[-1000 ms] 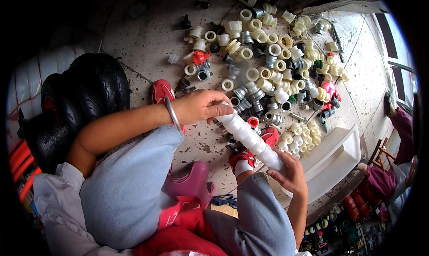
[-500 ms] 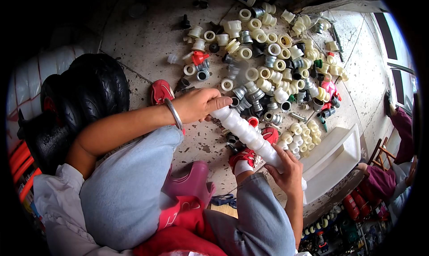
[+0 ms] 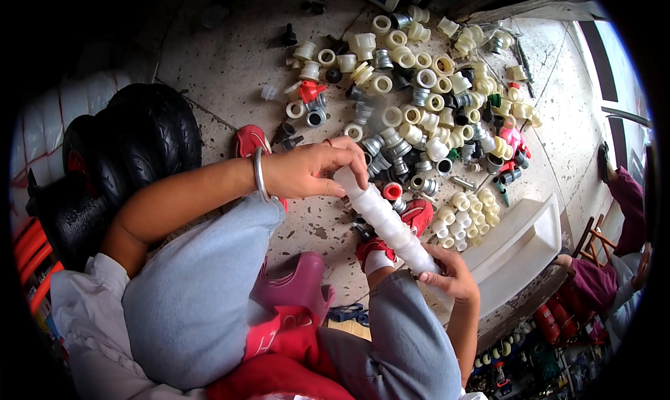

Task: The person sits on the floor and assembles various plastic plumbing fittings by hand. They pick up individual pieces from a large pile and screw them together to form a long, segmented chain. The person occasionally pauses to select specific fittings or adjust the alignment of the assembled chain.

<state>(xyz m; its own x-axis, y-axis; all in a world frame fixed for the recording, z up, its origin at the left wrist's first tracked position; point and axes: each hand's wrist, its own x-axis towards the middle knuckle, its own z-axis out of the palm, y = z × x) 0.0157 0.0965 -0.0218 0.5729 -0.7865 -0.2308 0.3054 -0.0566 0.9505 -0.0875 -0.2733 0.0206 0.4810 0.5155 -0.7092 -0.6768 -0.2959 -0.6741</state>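
Observation:
Between my hands is a long white plastic sleeve (image 3: 391, 227) with ringed bulges along it, like a row of fittings in thin film. It slants from upper left to lower right. My left hand (image 3: 310, 171), with a metal bangle on the wrist, pinches its upper end between thumb and bent fingers. Around the lower end my right hand (image 3: 455, 278) is closed, and it hides that end. Just beyond lies a spread heap of pipe fittings (image 3: 412, 117) in cream, grey metal, black and red. A group of cream fittings (image 3: 469, 218) stands close together near my right hand.
A white plastic tray (image 3: 513, 250) lies to the right. Black tyres (image 3: 157, 131) stand at left. A pink plastic stool (image 3: 300, 285) and scissors (image 3: 349, 313) are between my legs. Another person's sleeve (image 3: 593, 281) shows at far right, by red bottles (image 3: 551, 323).
The white sleeve's upper end has swung right and its slant is steeper. My left fingers have lifted and now curl over that end. The tip beyond my right hand no longer shows.

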